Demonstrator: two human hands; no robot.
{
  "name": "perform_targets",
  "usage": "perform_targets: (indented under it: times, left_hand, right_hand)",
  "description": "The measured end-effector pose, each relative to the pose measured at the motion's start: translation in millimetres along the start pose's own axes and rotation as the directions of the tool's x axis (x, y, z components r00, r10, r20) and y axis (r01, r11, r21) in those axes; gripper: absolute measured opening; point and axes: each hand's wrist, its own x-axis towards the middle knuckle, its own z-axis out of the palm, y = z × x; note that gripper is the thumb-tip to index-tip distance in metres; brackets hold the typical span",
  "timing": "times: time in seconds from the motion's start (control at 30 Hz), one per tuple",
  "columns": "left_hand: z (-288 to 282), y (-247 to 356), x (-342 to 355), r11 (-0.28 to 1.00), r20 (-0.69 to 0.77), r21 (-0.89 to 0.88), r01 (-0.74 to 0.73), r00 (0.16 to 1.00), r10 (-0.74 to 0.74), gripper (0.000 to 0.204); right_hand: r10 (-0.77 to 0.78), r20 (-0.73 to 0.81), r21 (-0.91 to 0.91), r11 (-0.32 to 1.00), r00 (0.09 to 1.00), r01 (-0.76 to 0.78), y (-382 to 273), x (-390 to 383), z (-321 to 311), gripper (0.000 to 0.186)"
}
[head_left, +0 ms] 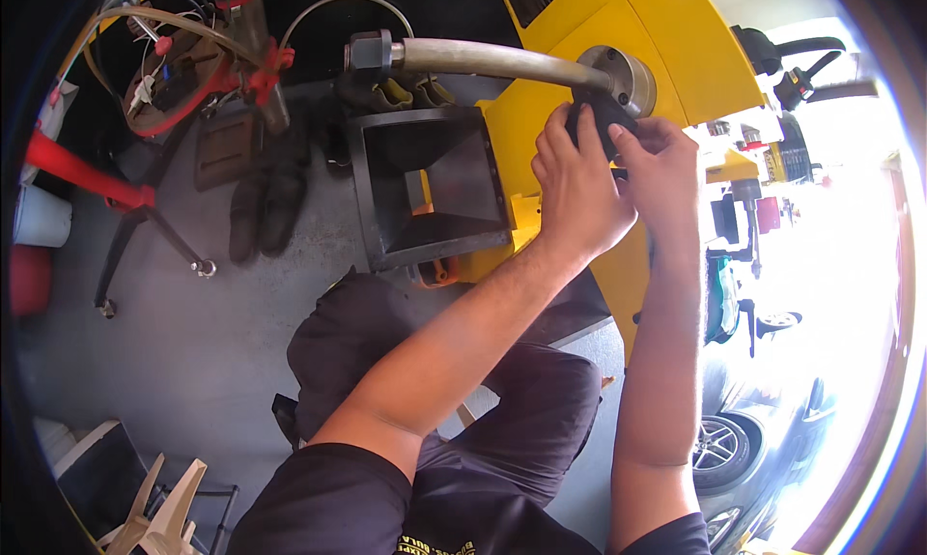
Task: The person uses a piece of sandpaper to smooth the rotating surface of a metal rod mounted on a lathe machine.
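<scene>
Both hands are raised at a yellow machine (565,33) in the upper right. My left hand (587,193) has its fingers bent up against a small black piece (601,120), whose exact kind I cannot make out. My right hand (666,169) is closed at the right side of the same piece, thumb pressed on it. Just above is a round metal flange (632,80) with bolt holes. From it a thick, curved metal bar (492,60) runs left to a black end block (370,55). The hands partly cover the black piece and the flange's lower edge.
Below the bar stands a square black hopper (430,183). Black gloves or shoes (268,207) lie on the grey floor left of it. A red-legged stand (87,173) is further left, a chair (159,516) at lower left. A car wheel (719,449) shows at right.
</scene>
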Motion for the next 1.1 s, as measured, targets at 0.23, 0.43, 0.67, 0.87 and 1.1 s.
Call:
perform_targets:
  times: [0.23,0.43,0.67,0.87,1.1]
  left_hand:
    - [22.3,-17.9,-2.9,0.966,-0.216,-0.138,-0.218,0.958,0.186,0.095]
    - [24.0,-16.4,2.2,0.952,-0.347,-0.074,-0.296,0.903,0.253,0.066]
    - [19.5,-35.0,4.9,0.898,-0.326,0.105,-0.426,0.839,0.436,0.062]
    - [18.4,-16.7,-7.8,0.935,-0.279,0.052,-0.350,0.894,0.350,0.073]
    - [16.5,-19.2,2.9,0.906,-0.216,0.073,-0.416,0.881,0.422,0.077]
  right_hand:
    - [-0.171,0.003,-0.285,0.944,0.985,0.165,-18.5,3.9,2.8,0.027]
    - [-0.297,0.023,-0.458,0.846,0.955,0.274,-36.8,8.7,-17.5,0.032]
    - [-0.370,0.165,-0.515,0.758,0.914,0.400,-26.1,19.0,-18.4,0.035]
    - [-0.343,0.034,-0.179,0.922,0.939,0.344,-11.0,15.2,-19.2,0.029]
    - [-0.408,-0.095,-0.287,0.885,0.908,0.368,-11.3,9.3,-15.6,0.028]
